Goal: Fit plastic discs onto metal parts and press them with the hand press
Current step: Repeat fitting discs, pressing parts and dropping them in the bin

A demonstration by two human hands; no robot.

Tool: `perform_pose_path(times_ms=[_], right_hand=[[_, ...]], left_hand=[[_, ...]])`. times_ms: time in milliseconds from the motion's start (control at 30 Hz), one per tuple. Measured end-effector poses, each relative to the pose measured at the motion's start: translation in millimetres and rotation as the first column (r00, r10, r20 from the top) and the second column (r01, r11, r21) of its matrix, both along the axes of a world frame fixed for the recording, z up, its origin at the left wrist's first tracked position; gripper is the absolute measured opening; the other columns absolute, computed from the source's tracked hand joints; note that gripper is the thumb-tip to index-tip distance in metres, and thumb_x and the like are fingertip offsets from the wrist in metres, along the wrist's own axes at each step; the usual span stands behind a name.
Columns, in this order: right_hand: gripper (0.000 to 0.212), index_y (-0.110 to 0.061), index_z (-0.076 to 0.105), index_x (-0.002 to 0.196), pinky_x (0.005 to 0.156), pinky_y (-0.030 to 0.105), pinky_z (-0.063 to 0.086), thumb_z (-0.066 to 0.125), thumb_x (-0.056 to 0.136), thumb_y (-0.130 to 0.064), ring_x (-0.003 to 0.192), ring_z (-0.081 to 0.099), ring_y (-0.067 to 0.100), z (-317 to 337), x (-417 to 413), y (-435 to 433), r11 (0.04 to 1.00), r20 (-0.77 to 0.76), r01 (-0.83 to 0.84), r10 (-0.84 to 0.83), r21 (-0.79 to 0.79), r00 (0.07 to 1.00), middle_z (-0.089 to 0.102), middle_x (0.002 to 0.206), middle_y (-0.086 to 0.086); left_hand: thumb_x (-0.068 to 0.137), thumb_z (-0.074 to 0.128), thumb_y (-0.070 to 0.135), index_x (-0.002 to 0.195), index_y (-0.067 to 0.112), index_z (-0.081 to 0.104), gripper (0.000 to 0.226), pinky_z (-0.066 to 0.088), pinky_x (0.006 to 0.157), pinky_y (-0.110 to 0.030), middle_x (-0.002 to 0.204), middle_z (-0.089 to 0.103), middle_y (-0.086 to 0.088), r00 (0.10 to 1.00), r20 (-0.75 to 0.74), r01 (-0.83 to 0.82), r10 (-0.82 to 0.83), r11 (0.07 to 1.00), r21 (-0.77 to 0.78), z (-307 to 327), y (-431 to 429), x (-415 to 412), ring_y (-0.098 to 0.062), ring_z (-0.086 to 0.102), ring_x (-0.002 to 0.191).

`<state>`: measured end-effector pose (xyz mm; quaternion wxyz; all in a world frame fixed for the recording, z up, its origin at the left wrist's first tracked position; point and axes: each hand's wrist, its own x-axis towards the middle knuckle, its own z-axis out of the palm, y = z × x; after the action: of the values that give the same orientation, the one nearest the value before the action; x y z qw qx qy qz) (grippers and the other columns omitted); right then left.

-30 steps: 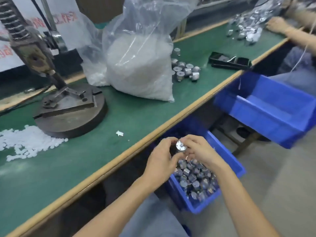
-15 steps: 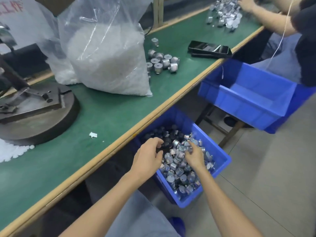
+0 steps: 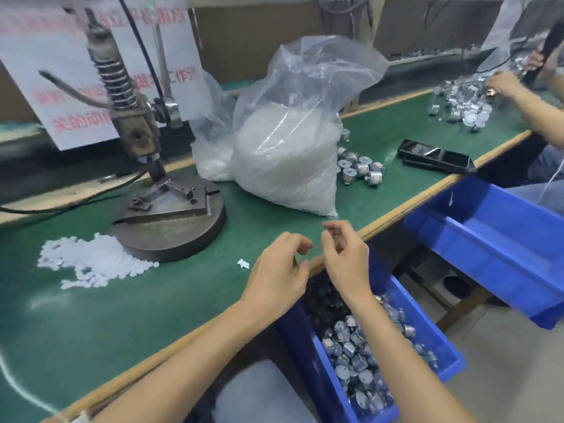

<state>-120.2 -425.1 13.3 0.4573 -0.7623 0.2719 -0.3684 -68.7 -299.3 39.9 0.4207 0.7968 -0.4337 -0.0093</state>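
Fingers [image 3: 342, 229] of the right hand [image 3: 345, 261] are curling inward, thumb and forefinger meeting at the tips. They are closing round something small and greyish that I am taking for a metal part [image 3: 336, 246], though blur is hiding its shape. Just beside it, the left hand [image 3: 277, 273] is hovering over the near edge of the surface [image 3: 152, 325]. Its fingers are bending loosely, with thumb and forefinger apart, and I cannot tell whether it is carrying anything. Both hands are hanging above the far end of the blue bin [image 3: 433, 331], which is sitting below the near edge and holding a deep heap of metal parts [image 3: 357, 358].

Toward the far left corner the hand press [image 3: 134, 129] is standing with nothing showing on the fixture of its round base [image 3: 171, 236]. Loose plastic discs [image 3: 88, 264] are lying in a pile against the left side of that base, well apart from both hands. A large clear bag of discs [image 3: 287, 166] is slumping at mid-surface. A small cluster of parts [image 3: 357, 169] is sitting just beside its right side, and I cannot tell whether those are finished.

By my reading, this round is only beginning. A part is probably in hand, but no disc is fitted to it and nothing is waiting under the ram. Fetching a disc, seating it and pressing are all remaining. The full bin is suggesting many more rounds ahead.
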Motion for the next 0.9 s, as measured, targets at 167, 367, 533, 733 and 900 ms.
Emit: perform_pose_path(times_ms=[167, 367, 533, 733, 900], right_hand=[[0.023, -0.026, 0.059, 0.089, 0.060, 0.015, 0.040, 0.059, 0.088, -0.003, 0.058, 0.051, 0.006, 60.9, 65.4, 66.1, 0.942, 0.113, -0.299, 0.317, -0.150, 0.942, 0.060, 0.072, -0.008], [0.023, -0.024, 0.060, 0.092, 0.063, 0.015, 0.041, 0.059, 0.088, -0.001, 0.064, 0.055, 0.008, 107.7, 138.7, 178.0, 0.744, 0.125, -0.600, 0.652, -0.293, 0.748, 0.063, 0.079, -0.009], [0.010, -0.008, 0.063, 0.093, 0.060, 0.010, 0.035, 0.058, 0.087, -0.001, 0.059, 0.050, 0.001, 131.8, 181.1, 290.5, 0.511, 0.051, -0.753, 0.839, -0.414, 0.541, 0.056, 0.073, -0.010], [0.017, -0.006, 0.062, 0.103, 0.074, 0.035, 0.045, 0.053, 0.090, -0.010, 0.074, 0.055, 0.021, 137.1, 209.8, 405.1, 0.212, -0.177, -0.850, 0.927, -0.482, 0.332, 0.063, 0.091, 0.008], [0.023, -0.008, 0.057, 0.112, 0.078, 0.034, 0.042, 0.047, 0.092, -0.014, 0.099, 0.056, 0.027, 131.1, 235.1, 448.7, 0.081, -0.427, -0.882, 0.852, -0.463, 0.303, 0.065, 0.102, 0.010]], left_hand=[[0.080, 0.060, 0.003, 0.100, 0.013, 0.061, 0.023, 0.045, 0.075, -0.030, 0.091, 0.056, 0.008, 0.976, 0.163, -0.141, 0.146, 0.989, -0.042, 51.3, 72.2, 56.3, -0.009, 0.050, 0.074], [0.078, 0.061, -0.001, 0.101, 0.009, 0.063, 0.025, 0.039, 0.074, -0.020, 0.088, 0.054, 0.007, 0.868, 0.273, -0.407, 0.415, 0.909, -0.089, 104.0, 196.9, 107.6, -0.003, 0.043, 0.075], [0.079, 0.059, -0.001, 0.096, 0.009, 0.061, 0.020, 0.037, 0.071, -0.018, 0.088, 0.053, 0.009, 0.726, 0.314, -0.618, 0.611, 0.781, -0.091, 128.2, 308.1, 120.9, -0.007, 0.046, 0.072], [0.078, 0.057, -0.005, 0.085, 0.008, 0.057, 0.015, 0.039, 0.062, -0.022, 0.080, 0.058, 0.003, 0.554, 0.226, -0.806, 0.801, 0.584, -0.093, 124.3, 415.3, 122.1, -0.018, 0.053, 0.067], [0.081, 0.054, 0.006, 0.098, 0.010, 0.060, 0.018, 0.042, 0.072, -0.029, 0.099, 0.064, -0.001, 0.460, 0.212, -0.887, 0.862, 0.456, 0.069, 99.6, 461.7, 142.4, -0.017, 0.054, 0.083]])
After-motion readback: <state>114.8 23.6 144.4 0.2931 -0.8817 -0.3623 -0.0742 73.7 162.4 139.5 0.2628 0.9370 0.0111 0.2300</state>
